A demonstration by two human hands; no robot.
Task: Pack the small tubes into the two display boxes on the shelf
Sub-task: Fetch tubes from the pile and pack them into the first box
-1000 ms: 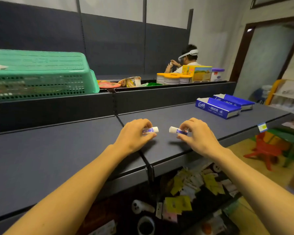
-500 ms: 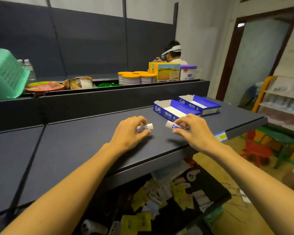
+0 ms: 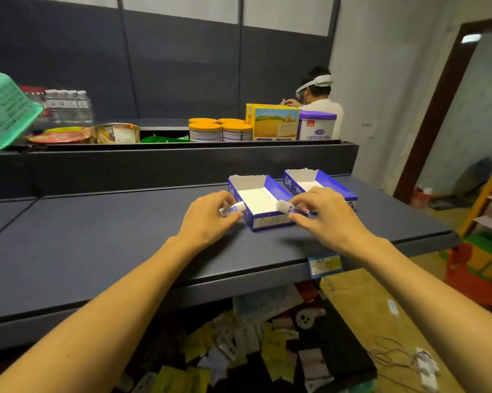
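Two open blue display boxes with white insides stand side by side on the dark shelf point(image 3: 97, 245). The near box point(image 3: 263, 221) is between my hands and looks empty. The far box point(image 3: 298, 180) lies behind my right hand. My left hand point(image 3: 208, 219) grips a small white tube point(image 3: 235, 208) with a purple label, just left of the near box. My right hand point(image 3: 327, 217) holds a second small tube point(image 3: 286, 207), its white cap over the near box's right wall.
Behind a raised shelf back are a green basket point(image 3: 3, 114), water bottles point(image 3: 69, 104), orange-lidded tins point(image 3: 220, 130), a yellow carton point(image 3: 276, 123) and a purple tub point(image 3: 317, 126). Another person point(image 3: 321, 97) stands beyond. Yellow packets point(image 3: 273, 353) litter the shelf below.
Both hands have carried their tubes rightward along the shelf, from open surface up to the two boxes. The view has turned right with them.
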